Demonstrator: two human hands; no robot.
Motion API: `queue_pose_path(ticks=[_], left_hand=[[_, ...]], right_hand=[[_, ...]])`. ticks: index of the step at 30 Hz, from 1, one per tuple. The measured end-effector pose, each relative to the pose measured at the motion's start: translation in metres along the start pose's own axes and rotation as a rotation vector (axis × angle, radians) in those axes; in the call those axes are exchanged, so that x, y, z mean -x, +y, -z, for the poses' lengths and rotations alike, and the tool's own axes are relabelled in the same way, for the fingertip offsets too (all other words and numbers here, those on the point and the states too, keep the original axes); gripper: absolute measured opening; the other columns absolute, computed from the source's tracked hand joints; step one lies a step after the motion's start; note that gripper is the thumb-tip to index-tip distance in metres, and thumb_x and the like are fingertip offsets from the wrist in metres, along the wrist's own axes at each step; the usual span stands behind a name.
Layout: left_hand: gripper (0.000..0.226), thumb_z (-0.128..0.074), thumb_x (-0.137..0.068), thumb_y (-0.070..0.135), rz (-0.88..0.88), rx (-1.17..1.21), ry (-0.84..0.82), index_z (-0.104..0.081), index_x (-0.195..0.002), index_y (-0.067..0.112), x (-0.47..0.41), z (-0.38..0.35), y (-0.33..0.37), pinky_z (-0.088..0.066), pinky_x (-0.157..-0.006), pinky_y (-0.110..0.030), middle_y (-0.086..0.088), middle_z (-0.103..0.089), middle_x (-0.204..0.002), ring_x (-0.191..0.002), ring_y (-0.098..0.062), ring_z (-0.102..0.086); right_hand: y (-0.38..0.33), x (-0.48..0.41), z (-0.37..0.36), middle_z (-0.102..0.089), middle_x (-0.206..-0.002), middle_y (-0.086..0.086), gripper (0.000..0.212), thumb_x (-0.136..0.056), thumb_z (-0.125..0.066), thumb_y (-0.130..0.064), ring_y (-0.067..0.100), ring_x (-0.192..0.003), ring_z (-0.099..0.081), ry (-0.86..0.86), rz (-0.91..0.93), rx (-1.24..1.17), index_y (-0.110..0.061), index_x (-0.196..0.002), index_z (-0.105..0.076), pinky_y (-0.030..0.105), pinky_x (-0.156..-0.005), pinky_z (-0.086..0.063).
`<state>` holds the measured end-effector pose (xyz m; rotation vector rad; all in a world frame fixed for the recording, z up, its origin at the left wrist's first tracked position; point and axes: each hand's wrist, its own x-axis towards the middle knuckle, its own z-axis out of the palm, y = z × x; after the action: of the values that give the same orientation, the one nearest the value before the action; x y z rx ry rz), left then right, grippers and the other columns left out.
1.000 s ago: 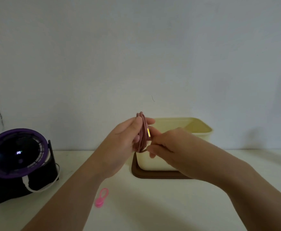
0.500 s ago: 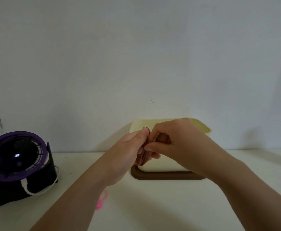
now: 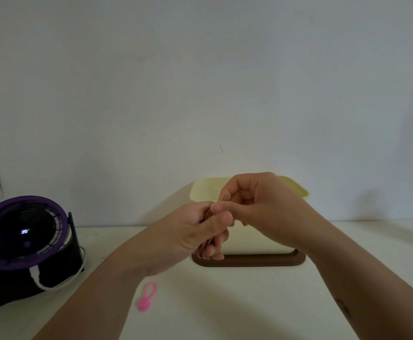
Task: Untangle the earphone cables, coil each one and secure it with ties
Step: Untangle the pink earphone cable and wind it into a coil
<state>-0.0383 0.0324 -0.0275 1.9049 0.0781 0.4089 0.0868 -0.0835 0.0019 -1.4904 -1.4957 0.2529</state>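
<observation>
Holding the coiled pink cable (image 3: 204, 251) above the worktop (image 3: 225, 303), the left grip (image 3: 198, 231) is curling round it while the right grip (image 3: 261, 207) is pinching its top end; a pink tie (image 3: 147, 296) is lying apart below.

A black fan (image 3: 26, 249) blocks the table's (image 3: 249, 303) left edge. A yellow box (image 3: 249, 241) blocks the back edge. A pink tie (image 3: 147, 296) lies between.

Fan (image 3: 23, 241) display digits, too blurred.
</observation>
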Motion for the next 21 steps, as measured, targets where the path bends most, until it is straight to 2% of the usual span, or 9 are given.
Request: queue_pose_path(ticks=[2, 4, 7, 9, 12, 14, 17, 19, 21], left_hand=[[0.025, -0.060, -0.082, 0.037, 0.010, 0.013, -0.003, -0.055, -0.088, 0.013, 0.001, 0.001, 0.001, -0.050, -0.068, -0.023, 0.009, -0.050, -0.063, -0.052, -0.006, -0.045], [0.011, -0.054, -0.085, 0.026, 0.007, 0.109, -0.014, -0.054, -0.086, 0.015, 0.002, 0.001, 0.004, -0.049, -0.065, -0.022, 0.008, -0.047, -0.062, -0.051, -0.006, -0.042], [0.017, -0.058, -0.086, 0.027, -0.030, 0.329, -0.040, -0.050, -0.086, 0.011, 0.003, 0.002, 0.006, -0.047, -0.060, -0.023, 0.005, -0.044, -0.062, -0.050, -0.007, -0.039], [0.028, -0.069, -0.083, 0.029, -0.068, 0.500, -0.087, -0.048, -0.088, 0.010, 0.002, 0.005, 0.005, -0.049, -0.061, -0.024, 0.004, -0.046, -0.062, -0.049, -0.006, -0.042], [0.019, -0.065, -0.087, 0.026, -0.090, 0.725, -0.190, -0.055, -0.090, 0.010, -0.001, 0.013, 0.001, -0.049, -0.065, -0.024, 0.003, -0.052, -0.065, -0.052, -0.007, -0.049], [0.016, -0.048, -0.098, 0.020, -0.090, 0.830, -0.274, -0.057, -0.098, 0.006, -0.002, 0.014, 0.003, -0.051, -0.073, -0.028, -0.002, -0.056, -0.073, -0.060, -0.011, -0.056], [0.024, -0.034, -0.103, 0.017, -0.111, 0.877, -0.260, -0.052, -0.106, 0.001, 0.000, 0.008, 0.005, -0.050, -0.082, -0.034, -0.008, -0.058, -0.081, -0.069, -0.016, -0.060], [0.024, -0.033, -0.103, 0.017, -0.136, 0.880, -0.299, -0.051, -0.107, 0.002, 0.000, 0.005, 0.005, -0.050, -0.083, -0.034, -0.008, -0.058, -0.082, -0.071, -0.016, -0.060], [0.024, -0.033, -0.103, 0.016, -0.139, 0.872, -0.316, -0.051, -0.107, 0.001, 0.000, 0.006, 0.004, -0.049, -0.085, -0.036, -0.008, -0.059, -0.082, -0.072, -0.017, -0.061]], right_hand=[[0.000, 0.000, -0.001, -0.065, -0.059, -0.003, 0.014, -0.081, -0.071, -0.024, 0.005, -0.053, -0.054, -0.002, 0.010, -0.015, -0.014, -0.074, -0.065, 0.016, -0.051, -0.042], [-0.001, 0.000, -0.001, -0.065, -0.059, -0.004, 0.013, -0.084, -0.067, -0.023, 0.003, -0.051, -0.052, 0.032, 0.032, -0.069, -0.014, -0.074, -0.066, 0.015, -0.052, -0.042], [0.001, -0.001, 0.006, -0.066, -0.070, -0.007, 0.016, -0.081, -0.066, -0.034, 0.003, -0.063, -0.058, 0.099, 0.014, -0.210, -0.019, -0.087, -0.069, 0.017, -0.062, -0.049], [0.005, -0.001, 0.012, -0.066, -0.083, -0.006, 0.034, -0.077, -0.070, -0.043, 0.005, -0.076, -0.060, -0.006, -0.049, -0.295, -0.021, -0.102, -0.068, 0.022, -0.074, -0.052], [0.008, -0.001, 0.017, -0.063, -0.095, -0.003, 0.039, -0.075, -0.066, -0.034, 0.007, -0.080, -0.058, -0.172, -0.094, -0.441, -0.021, -0.112, -0.065, 0.023, -0.072, -0.050], [0.008, -0.001, 0.018, -0.062, -0.091, -0.007, 0.040, -0.075, -0.066, -0.030, 0.006, -0.074, -0.053, -0.184, -0.099, -0.458, -0.020, -0.114, -0.065, 0.020, -0.065, -0.046], [0.009, -0.001, 0.015, -0.058, -0.073, -0.011, 0.035, -0.079, -0.070, -0.024, 0.007, -0.064, -0.044, -0.235, -0.116, -0.479, -0.014, -0.112, -0.066, 0.016, -0.057, -0.040], [0.008, 0.000, 0.012, -0.052, -0.067, -0.006, 0.019, -0.079, -0.067, -0.019, 0.007, -0.059, -0.041, -0.296, -0.113, -0.528, -0.015, -0.098, -0.069, 0.016, -0.055, -0.037], [0.006, 0.000, 0.011, -0.051, -0.063, -0.002, 0.009, -0.077, -0.072, -0.017, 0.007, -0.055, -0.043, -0.279, -0.106, -0.522, -0.015, -0.085, -0.069, 0.016, -0.054, -0.038]])
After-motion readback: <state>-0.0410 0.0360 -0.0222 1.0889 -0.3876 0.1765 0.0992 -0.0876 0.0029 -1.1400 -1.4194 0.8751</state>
